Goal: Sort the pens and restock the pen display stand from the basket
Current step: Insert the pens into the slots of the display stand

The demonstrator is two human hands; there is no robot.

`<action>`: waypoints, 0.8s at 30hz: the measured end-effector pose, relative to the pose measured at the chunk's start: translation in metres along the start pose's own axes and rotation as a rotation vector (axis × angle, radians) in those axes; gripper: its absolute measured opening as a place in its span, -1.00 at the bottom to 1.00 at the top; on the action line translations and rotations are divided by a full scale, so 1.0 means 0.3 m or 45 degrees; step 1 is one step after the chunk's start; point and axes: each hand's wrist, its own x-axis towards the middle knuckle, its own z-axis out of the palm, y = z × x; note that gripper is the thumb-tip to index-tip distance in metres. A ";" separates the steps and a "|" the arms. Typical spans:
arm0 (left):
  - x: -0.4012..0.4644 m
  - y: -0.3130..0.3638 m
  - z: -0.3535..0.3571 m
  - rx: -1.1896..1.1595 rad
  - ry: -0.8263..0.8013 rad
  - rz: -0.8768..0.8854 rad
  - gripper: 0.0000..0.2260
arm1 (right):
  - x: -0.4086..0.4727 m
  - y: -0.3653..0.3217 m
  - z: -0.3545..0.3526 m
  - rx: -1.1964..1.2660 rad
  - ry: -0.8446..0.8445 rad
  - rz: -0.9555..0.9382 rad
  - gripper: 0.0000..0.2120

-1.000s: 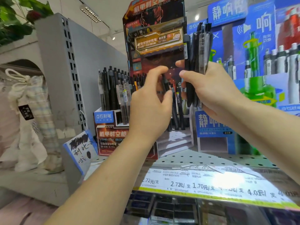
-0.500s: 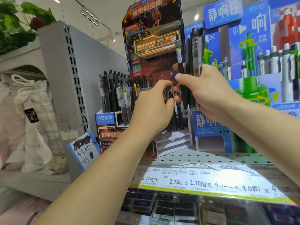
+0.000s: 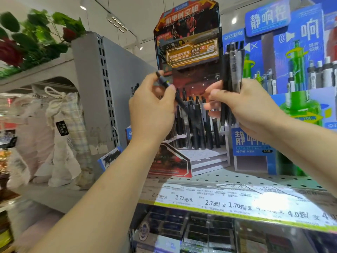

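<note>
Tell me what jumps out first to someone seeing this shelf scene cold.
The two hands at center: the left hand pinches a single black pen, tilted, while the right hand grips a bundle of black pens held upright. Behind them stands the dark red and orange pen display stand, with black pens in its tiers. To the right, the bright blue display draws the eye.

Left hand [image 3: 151, 108] hides the display stand's [image 3: 186, 52] left pens (motion-blurred); price strip [image 3: 237, 203] cut off right
</note>
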 end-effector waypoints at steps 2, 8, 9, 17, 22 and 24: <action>-0.031 -0.024 -0.016 0.337 -0.096 0.120 -0.56 | 0.001 -0.003 0.002 -0.005 0.050 0.017 -0.91; -0.053 -0.025 0.031 0.616 -0.237 0.293 -0.65 | -0.001 -0.006 -0.006 -0.019 -0.002 0.076 -0.73; -0.048 -0.028 0.033 0.606 -0.227 0.273 -0.66 | -0.003 -0.007 -0.006 0.000 -0.007 0.080 -0.75; -0.020 -0.024 0.072 0.649 -0.228 0.169 -0.72 | -0.015 -0.017 -0.006 0.011 -0.050 0.075 -0.87; -0.007 -0.024 0.082 0.768 -0.276 0.173 -0.75 | -0.016 -0.020 -0.003 0.036 -0.060 0.076 -0.87; 0.006 -0.015 0.073 0.875 -0.354 0.196 -0.76 | -0.018 -0.020 -0.003 0.091 -0.060 0.088 -0.84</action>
